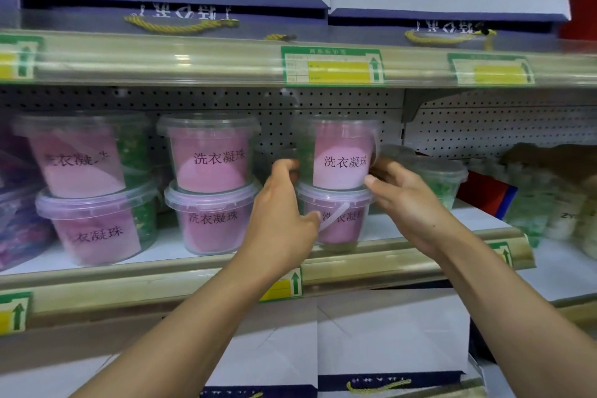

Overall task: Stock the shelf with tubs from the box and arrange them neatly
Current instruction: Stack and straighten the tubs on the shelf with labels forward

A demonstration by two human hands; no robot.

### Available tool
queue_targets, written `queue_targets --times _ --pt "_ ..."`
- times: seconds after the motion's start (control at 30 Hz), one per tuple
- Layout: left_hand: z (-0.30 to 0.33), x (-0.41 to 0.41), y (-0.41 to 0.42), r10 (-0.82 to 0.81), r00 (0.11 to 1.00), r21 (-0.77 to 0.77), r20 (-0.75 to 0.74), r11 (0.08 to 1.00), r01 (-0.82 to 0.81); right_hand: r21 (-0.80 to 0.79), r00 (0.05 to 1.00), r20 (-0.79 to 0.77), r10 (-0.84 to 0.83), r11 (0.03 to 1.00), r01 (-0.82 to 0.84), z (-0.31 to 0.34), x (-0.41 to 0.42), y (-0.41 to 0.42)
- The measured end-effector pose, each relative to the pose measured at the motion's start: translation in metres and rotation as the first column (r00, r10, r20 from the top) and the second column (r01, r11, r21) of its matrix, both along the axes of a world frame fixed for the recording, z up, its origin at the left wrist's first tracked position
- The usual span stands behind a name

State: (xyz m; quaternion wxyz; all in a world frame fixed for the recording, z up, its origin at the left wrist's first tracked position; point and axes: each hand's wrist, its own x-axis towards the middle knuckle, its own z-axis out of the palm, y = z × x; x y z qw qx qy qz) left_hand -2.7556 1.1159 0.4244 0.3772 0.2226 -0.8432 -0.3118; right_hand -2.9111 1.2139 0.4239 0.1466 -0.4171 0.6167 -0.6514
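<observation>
1. Shelf (403,255): three pink stacks of two along the front, labels facing out, so most of this run looks stocked; bare shelf shows right of my stack.
2. Top tub (342,155) sits on the bottom tub (336,220), third stack, and I'm squaring it.
3. Left hand (281,203) curls round its left side, right hand (400,194) cups the right, thumb on the label.
4. The box isn't in view, so what's left is a guess.
</observation>
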Motion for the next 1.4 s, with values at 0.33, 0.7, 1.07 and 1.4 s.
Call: queue_targets --times 0.33,0.7,1.07,1.4 --pt "-0.002 0.026 -0.006 -0.029 0.998 -0.033 0.064 0.999 0.031 0.023 0.99 -0.139 -0.004 1.0 0.008 -0.003 0.021 -0.004" --pt "-0.01 0.045 0.0 0.044 0.996 -0.216 0.082 0.976 -0.026 0.029 0.994 -0.075 0.084 0.996 -0.082 -0.009 0.029 -0.005" --pt "-0.007 0.042 0.006 0.162 0.976 -0.381 0.148 0.92 -0.095 0.082 0.99 -0.083 0.115 0.991 -0.109 -0.011 0.024 -0.014" --pt "-0.013 0.031 -0.003 0.217 0.971 -0.599 0.095 0.792 -0.119 0.095 0.979 -0.201 -0.016 0.995 0.036 -0.014 0.021 -0.004"
